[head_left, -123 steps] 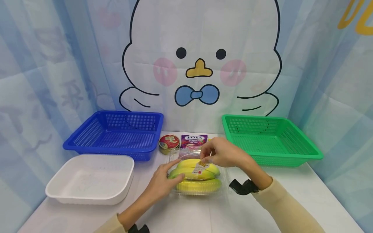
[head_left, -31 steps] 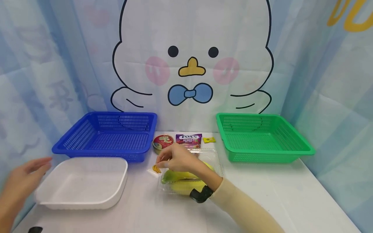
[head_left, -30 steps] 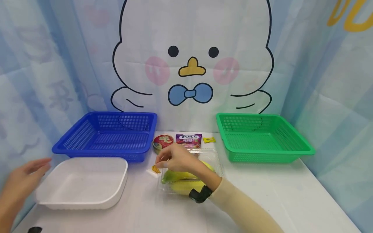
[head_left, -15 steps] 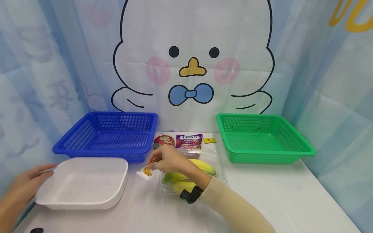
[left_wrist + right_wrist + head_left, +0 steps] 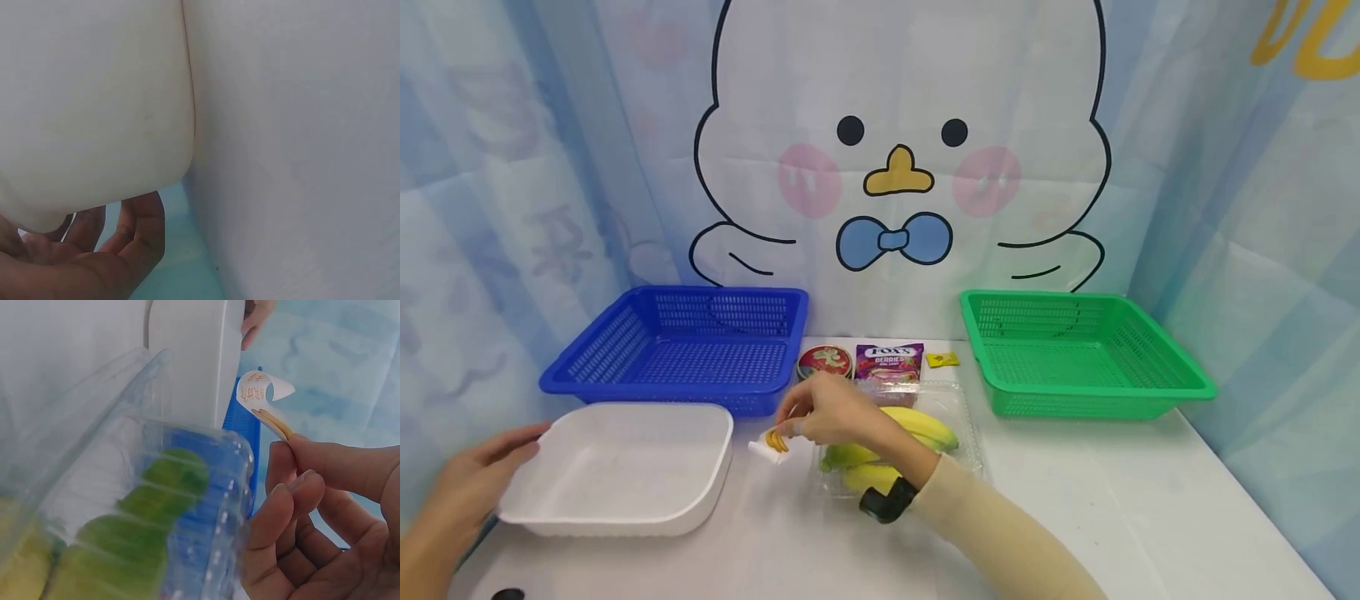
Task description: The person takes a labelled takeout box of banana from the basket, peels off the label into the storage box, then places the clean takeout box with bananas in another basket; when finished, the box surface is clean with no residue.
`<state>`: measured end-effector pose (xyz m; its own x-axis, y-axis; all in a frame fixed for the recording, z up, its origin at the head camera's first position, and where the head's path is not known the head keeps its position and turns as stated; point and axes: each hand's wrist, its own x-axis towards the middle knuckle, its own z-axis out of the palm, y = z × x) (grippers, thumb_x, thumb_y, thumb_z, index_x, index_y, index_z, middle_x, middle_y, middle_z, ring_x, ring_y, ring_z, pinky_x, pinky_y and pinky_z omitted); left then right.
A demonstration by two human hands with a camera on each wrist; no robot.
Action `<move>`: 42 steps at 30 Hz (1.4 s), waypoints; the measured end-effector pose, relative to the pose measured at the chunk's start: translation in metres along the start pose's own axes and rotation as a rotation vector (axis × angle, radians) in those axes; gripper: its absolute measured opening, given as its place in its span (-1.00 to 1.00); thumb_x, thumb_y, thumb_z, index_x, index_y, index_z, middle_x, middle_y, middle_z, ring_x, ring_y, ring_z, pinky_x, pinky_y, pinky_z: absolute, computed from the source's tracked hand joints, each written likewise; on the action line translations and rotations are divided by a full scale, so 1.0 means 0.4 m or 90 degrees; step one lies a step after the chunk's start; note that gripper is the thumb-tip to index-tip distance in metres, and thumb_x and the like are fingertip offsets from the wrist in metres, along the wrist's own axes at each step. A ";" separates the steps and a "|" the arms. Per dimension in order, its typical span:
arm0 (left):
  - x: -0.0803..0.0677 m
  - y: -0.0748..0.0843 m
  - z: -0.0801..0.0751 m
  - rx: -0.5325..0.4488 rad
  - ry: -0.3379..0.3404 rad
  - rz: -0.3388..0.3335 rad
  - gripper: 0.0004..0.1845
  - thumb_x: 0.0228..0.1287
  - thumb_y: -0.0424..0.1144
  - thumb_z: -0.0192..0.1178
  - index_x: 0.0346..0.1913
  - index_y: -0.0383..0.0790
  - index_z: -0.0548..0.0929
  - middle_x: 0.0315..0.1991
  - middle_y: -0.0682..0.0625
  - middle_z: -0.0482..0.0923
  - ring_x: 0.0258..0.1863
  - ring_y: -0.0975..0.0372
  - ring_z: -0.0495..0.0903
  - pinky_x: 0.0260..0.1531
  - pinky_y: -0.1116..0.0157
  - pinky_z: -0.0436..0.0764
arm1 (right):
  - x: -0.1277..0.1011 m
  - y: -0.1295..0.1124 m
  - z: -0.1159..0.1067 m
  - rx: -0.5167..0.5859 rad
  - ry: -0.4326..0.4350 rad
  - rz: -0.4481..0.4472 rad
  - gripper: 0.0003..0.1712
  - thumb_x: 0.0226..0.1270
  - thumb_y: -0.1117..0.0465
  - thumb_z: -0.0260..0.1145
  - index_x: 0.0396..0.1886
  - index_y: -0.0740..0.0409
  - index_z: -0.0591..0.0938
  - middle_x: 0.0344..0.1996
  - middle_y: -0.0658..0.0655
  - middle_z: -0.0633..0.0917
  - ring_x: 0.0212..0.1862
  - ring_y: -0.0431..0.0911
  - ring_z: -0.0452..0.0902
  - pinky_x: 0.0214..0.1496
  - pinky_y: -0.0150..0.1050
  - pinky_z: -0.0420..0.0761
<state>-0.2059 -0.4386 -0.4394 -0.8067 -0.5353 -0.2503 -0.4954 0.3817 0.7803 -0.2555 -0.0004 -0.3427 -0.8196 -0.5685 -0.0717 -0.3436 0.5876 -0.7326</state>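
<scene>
Table point(image 5: 1120, 492), left edge: left hand point(image 5: 478, 477) gripped a tub point(image 5: 647, 522); inward, right hand point(image 5: 827, 414) pinched a label point(image 5: 767, 447) whose curl risked self-sticking.

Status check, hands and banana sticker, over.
Right hand pinches banana sticker, loose end curled. Left hand grips white tub by its rim. Nothing visible between sticker and tub.

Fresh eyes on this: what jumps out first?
Likely the big cartoon bird on the back curtain, then the blue basket at left and green basket at right, below it. Nearer, centrally, the right hand pinches a banana-print label left of the clear box of bananas.
</scene>
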 end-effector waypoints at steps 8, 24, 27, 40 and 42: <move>-0.038 0.011 -0.009 0.040 -0.023 0.089 -0.36 0.68 -0.07 -0.04 0.60 -0.40 0.26 0.60 -0.49 0.15 -0.35 0.64 0.44 -0.41 0.48 0.66 | 0.005 -0.018 0.011 0.012 -0.004 -0.004 -0.91 0.40 0.23 0.49 -0.33 -0.06 0.81 -0.34 -0.08 0.78 -0.27 -0.15 0.62 -0.29 -0.37 0.72; -0.123 0.058 0.029 0.085 -0.141 0.093 -0.30 0.68 -0.01 0.03 0.62 -0.39 0.21 0.57 -0.53 0.16 0.19 -0.17 0.56 -0.30 0.38 0.71 | 0.041 -0.056 0.063 -0.031 -0.004 -0.019 -0.92 0.38 0.21 0.51 -0.35 -0.02 0.82 -0.41 -0.09 0.77 -0.32 -0.21 0.56 -0.37 -0.43 0.57; -0.149 0.067 0.035 0.099 -0.160 0.104 -0.30 0.68 0.00 0.03 0.63 -0.37 0.21 0.59 -0.52 0.13 0.21 -0.18 0.54 -0.28 0.38 0.70 | 0.048 -0.065 0.075 -0.032 -0.007 -0.022 -0.91 0.39 0.21 0.51 -0.36 -0.02 0.82 -0.41 -0.09 0.78 -0.31 -0.23 0.56 -0.36 -0.44 0.57; -0.231 0.092 0.069 0.125 -0.184 0.209 -0.41 0.66 -0.11 0.10 0.52 -0.43 0.38 0.46 -0.47 0.43 -0.16 0.57 0.61 -0.28 0.39 0.72 | 0.074 -0.089 0.140 -0.061 -0.035 -0.042 -0.93 0.33 0.23 0.53 -0.37 -0.01 0.83 -0.45 -0.13 0.81 -0.39 -0.33 0.57 -0.39 -0.48 0.56; -0.239 0.092 0.071 0.140 -0.165 0.232 -0.43 0.65 -0.15 0.10 0.50 -0.46 0.41 0.44 -0.49 0.44 -0.08 0.39 0.72 -0.28 0.45 0.70 | 0.079 -0.093 0.151 -0.072 -0.039 -0.039 -0.93 0.32 0.22 0.54 -0.37 -0.03 0.84 -0.46 -0.15 0.82 -0.40 -0.35 0.57 -0.39 -0.48 0.56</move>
<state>-0.1562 -0.3520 -0.4028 -0.9798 -0.1428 -0.1400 -0.1999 0.6739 0.7112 -0.2411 -0.0750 -0.3586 -0.7672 -0.6373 -0.0726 -0.4445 0.6099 -0.6561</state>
